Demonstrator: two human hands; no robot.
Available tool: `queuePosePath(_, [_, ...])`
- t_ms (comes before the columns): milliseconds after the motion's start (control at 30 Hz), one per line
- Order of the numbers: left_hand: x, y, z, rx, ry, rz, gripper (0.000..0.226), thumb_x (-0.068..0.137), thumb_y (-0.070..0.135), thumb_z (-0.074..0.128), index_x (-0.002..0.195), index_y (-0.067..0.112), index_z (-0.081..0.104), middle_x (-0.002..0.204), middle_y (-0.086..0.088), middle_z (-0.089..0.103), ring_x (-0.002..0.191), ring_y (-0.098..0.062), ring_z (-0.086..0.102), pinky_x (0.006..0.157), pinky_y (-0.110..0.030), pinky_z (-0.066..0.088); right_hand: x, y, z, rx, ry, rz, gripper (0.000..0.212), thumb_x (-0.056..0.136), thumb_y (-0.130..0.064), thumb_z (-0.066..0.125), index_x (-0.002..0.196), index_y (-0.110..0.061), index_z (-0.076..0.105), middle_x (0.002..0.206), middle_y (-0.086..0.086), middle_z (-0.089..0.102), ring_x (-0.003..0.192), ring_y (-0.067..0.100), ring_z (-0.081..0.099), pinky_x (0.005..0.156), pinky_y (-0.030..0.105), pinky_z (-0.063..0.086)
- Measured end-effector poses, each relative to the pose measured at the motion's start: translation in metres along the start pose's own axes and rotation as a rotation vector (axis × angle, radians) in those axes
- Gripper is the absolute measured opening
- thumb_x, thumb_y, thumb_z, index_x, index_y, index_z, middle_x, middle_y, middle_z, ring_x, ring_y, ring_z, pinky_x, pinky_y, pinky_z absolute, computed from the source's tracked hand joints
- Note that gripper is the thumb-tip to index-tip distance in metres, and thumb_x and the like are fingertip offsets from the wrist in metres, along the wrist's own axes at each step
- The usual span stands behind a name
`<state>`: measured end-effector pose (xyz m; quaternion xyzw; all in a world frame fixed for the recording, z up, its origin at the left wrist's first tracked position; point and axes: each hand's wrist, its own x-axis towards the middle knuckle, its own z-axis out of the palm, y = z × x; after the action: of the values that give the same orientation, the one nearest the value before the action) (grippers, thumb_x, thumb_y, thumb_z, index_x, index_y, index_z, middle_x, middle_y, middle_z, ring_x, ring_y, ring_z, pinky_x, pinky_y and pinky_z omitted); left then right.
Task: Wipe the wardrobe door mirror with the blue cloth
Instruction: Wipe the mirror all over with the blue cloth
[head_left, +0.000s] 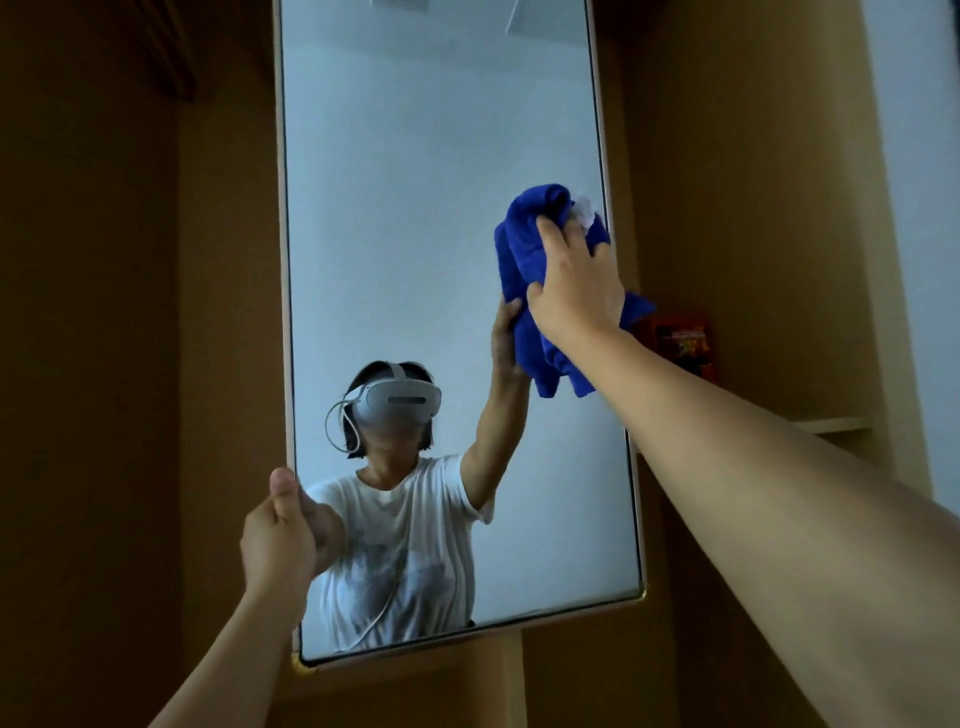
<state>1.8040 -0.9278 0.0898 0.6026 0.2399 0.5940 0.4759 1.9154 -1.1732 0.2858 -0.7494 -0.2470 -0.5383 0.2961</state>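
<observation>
Two hands, right (574, 283) grasping blue cloth (524, 249) against mirror (415, 208), left (278, 530) gripping frame edge (287, 364)

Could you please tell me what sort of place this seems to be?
Probably a bedroom, at an open wardrobe: a tall framed mirror hangs on a wooden door, with wooden wardrobe panels and a shelf behind.

Right hand (574, 283) raised, fingers curled; left hand (278, 540) lower, gripping, thumb up.

No legible text (red packet (684, 340) blurred)
</observation>
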Motion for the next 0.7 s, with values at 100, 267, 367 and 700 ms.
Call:
queuePosePath(100, [-0.003, 0.002, -0.002, -0.007, -0.009, 0.008, 0.067, 0.085, 0.069, 0.023, 0.076, 0.012, 0.057, 0.071, -0.01, 0.06, 0.069, -0.026, 0.059, 0.056, -0.031, 0.04, -0.027, -0.024, 0.013, -0.006, 0.015, -0.165, 0.067, 0.088, -0.024, 0.056, 0.148, -0.028, 0.027, 0.158, 0.002, 0.019, 0.117, 0.032, 0.041, 0.087, 0.039, 0.043])
queuePosePath(267, [-0.006, 0.007, -0.004, -0.013, -0.017, -0.02, 0.057, 0.092, 0.061, 0.026, 0.086, 0.014, 0.058, 0.077, -0.006, 0.06, 0.076, -0.024, 0.058, 0.066, -0.033, 0.041, -0.085, -0.06, 0.033, 0.051, -0.039, -0.377, 0.07, 0.081, -0.028, 0.063, 0.146, -0.025, 0.036, 0.154, 0.002, 0.03, 0.11, 0.034, 0.044, 0.081, 0.042, 0.046])
queuePosePath(367, [-0.009, 0.012, -0.006, -0.036, -0.031, -0.045, 0.051, 0.093, 0.059, 0.028, 0.075, 0.019, 0.054, 0.079, -0.006, 0.06, 0.078, -0.025, 0.058, 0.073, -0.037, 0.044, -0.115, -0.075, 0.039, 0.081, -0.088, -0.483, 0.069, 0.078, -0.026, 0.066, 0.143, -0.023, 0.042, 0.151, 0.003, 0.036, 0.104, 0.034, 0.048, 0.08, 0.043, 0.048])
queuePosePath(700, [-0.012, 0.018, -0.015, -0.03, -0.132, 0.015, 0.057, 0.096, 0.054, 0.026, 0.072, 0.009, 0.053, 0.072, -0.013, 0.059, 0.071, -0.029, 0.056, 0.065, -0.038, 0.048, -0.214, -0.048, 0.059, 0.099, -0.131, -0.813, 0.058, 0.083, -0.012, 0.051, 0.139, -0.025, 0.046, 0.151, 0.002, 0.037, 0.095, 0.027, 0.05, 0.081, 0.039, 0.046])
